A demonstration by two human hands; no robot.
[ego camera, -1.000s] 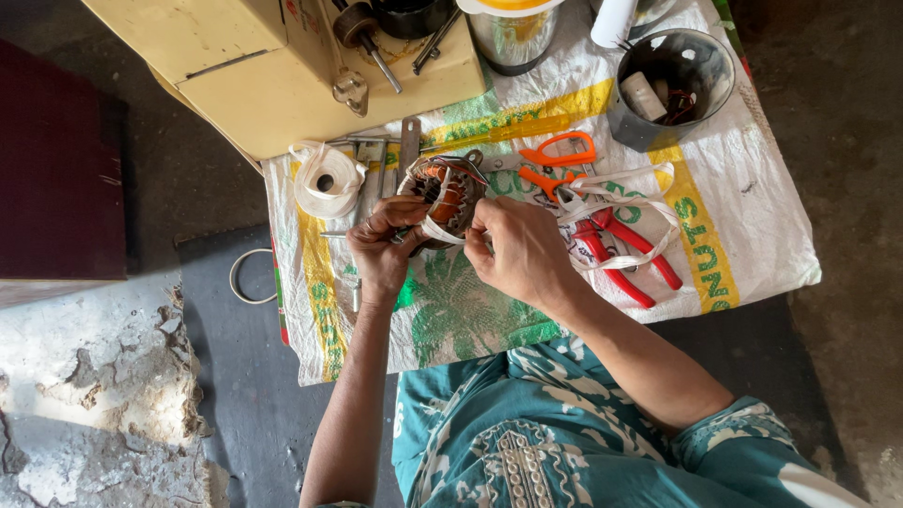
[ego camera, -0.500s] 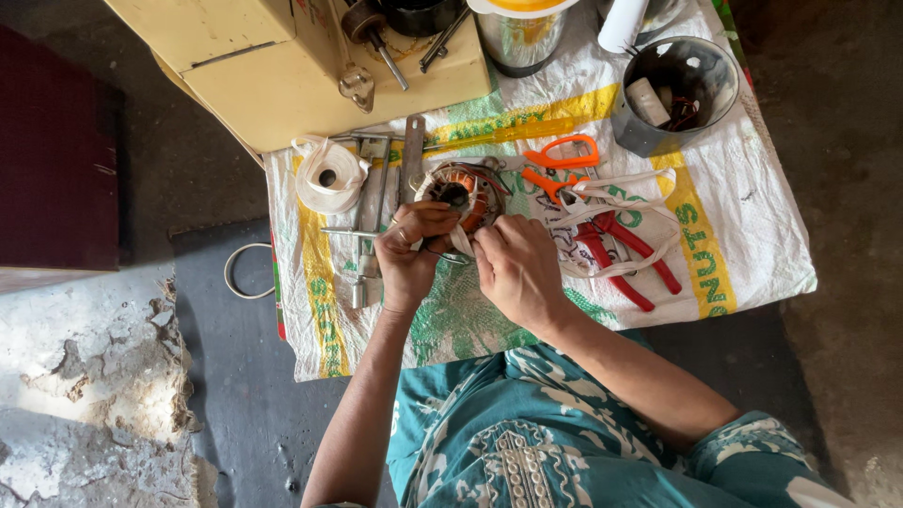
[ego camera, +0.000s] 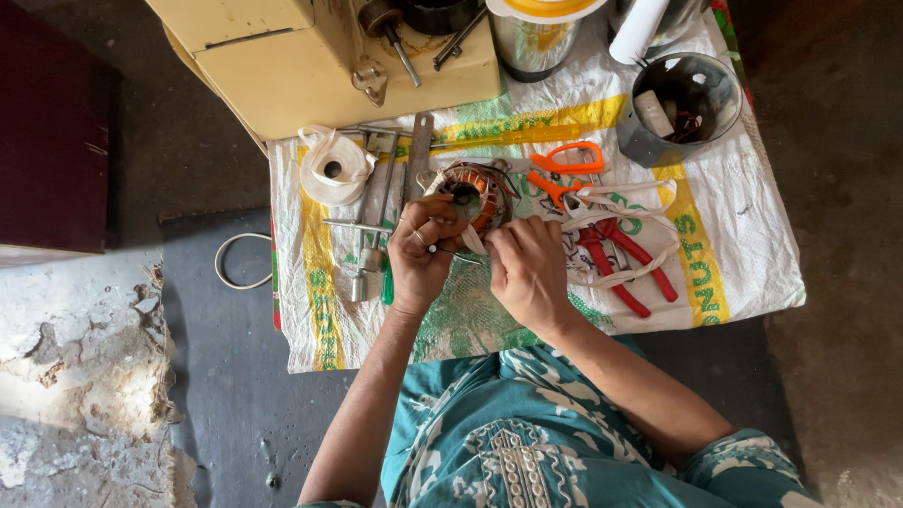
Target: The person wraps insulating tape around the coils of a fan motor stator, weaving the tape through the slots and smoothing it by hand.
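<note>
A round motor stator (ego camera: 475,193) with copper windings sits on a printed woven sack (ego camera: 734,273) spread on the floor. My left hand (ego camera: 423,254) grips the stator's near rim, fingers curled over it. My right hand (ego camera: 527,268) is beside it, pinching a strip of white cloth tape (ego camera: 475,241) that runs to the stator. The fingertips of both hands nearly meet below the stator.
A roll of white tape (ego camera: 331,169) and several metal tools (ego camera: 376,216) lie left of the stator. Orange scissors (ego camera: 564,169), red pliers (ego camera: 625,263) and loose tape lie right. A metal bowl (ego camera: 677,113), steel tins and a yellow box (ego camera: 320,56) stand behind.
The view has drifted slightly. Both hands have shifted a little nearer to me on the stator, and the right hand has drawn the tape down toward the left hand.
</note>
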